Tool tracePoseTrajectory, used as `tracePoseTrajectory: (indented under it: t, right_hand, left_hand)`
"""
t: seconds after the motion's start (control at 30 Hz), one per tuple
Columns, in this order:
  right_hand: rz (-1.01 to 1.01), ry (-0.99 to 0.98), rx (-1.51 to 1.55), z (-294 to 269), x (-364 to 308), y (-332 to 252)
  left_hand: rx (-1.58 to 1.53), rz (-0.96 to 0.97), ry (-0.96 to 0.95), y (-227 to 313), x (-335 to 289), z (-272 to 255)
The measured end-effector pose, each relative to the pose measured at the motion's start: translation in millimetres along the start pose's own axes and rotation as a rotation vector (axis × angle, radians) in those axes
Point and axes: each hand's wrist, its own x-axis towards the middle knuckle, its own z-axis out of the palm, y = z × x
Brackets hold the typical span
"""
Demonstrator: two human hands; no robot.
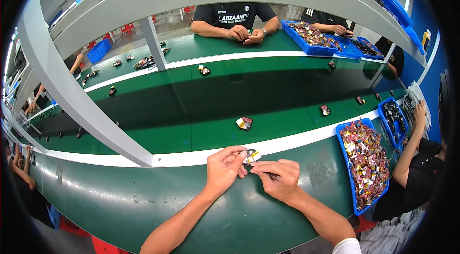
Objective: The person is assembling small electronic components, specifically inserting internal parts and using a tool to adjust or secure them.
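Observation:
My left hand (223, 169) is closed around a small black part (247, 152) with a yellow-and-white piece (253, 157) on it, just above the green worktop. Pressed close beside it, my right hand (280, 179) pinches a slim dark stick-like tool (268, 173). The tool's tip is at the part, mostly hidden by my fingers. On the belt beyond my hands lies a similar small black part (246, 123) with a yellow-and-white piece on its left side.
A blue tray (355, 205) heaped with small reddish, yellow and white pieces stands at my right; a smaller blue tray (381, 110) of black parts sits behind it. The green belt (215, 139) carries scattered parts. A grey frame post (72, 76) rises at left. Co-workers sit across and alongside.

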Motion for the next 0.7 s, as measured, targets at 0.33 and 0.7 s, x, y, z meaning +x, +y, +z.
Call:
tracePoseTrajectory:
  t: [0.33, 0.7]
  right_hand:
    - [0.034, 0.005, 0.022, -0.5, 0.8, 0.3]
    - [0.087, 0.067, 0.062, -2.5, 3.1, -1.4]
  left_hand:
    - [0.029, -0.014, 0.026, 3.1, -0.7, 4.2]
    - [-0.014, 0.019, -0.098, 3.2, 0.6, -2.5]
